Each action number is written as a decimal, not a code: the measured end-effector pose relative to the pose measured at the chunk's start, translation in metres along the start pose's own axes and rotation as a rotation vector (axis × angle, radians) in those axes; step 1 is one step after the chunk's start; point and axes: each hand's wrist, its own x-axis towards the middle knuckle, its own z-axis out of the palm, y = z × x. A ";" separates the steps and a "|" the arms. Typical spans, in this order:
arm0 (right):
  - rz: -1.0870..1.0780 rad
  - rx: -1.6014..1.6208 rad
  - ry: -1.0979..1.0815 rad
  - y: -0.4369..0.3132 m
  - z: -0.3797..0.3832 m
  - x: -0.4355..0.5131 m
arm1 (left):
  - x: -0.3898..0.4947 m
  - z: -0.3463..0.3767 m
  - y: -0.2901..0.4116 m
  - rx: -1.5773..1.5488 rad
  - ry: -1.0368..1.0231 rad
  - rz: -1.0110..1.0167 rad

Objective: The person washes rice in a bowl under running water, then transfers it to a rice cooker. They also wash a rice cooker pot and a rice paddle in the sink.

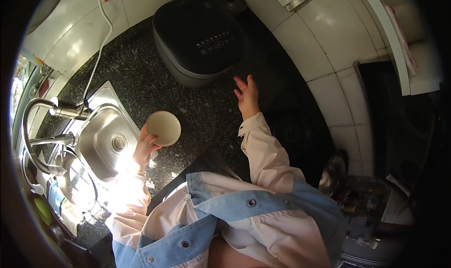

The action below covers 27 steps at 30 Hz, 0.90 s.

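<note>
My left hand (144, 147) grips a round bowl (164, 128) by its rim, the thumb over the edge. The bowl's pale inside faces up and nothing shows in it. It is held over the speckled dark stone countertop (197, 127), just right of the sink. My right hand (248, 96) is raised with its fingers apart and holds nothing. Beyond it stands a black-lidded rice cooker (201, 35) with a button panel on its top. The lid is down, and the fingertips appear apart from it.
A steel sink (100, 137) with a curved faucet (26, 127) lies to the left, partly washed out by sunlight. A white cable (102, 46) runs down the tiled wall (319, 39). A dark cooktop (290, 129) sits right of my right arm.
</note>
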 end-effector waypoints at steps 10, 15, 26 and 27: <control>-1.421 -1.453 -0.475 -0.017 0.050 -0.012 | 0.015 0.009 -0.026 -0.101 0.101 0.033; -1.362 -1.536 -0.482 -0.007 0.036 -0.019 | 0.009 0.006 -0.024 -0.020 0.110 0.043; -1.161 -1.615 -0.496 0.004 0.002 -0.143 | -0.025 -0.020 -0.042 0.041 0.207 -0.034; -1.120 -1.626 -0.514 0.003 -0.002 -0.154 | -0.027 -0.019 -0.042 0.038 0.212 -0.033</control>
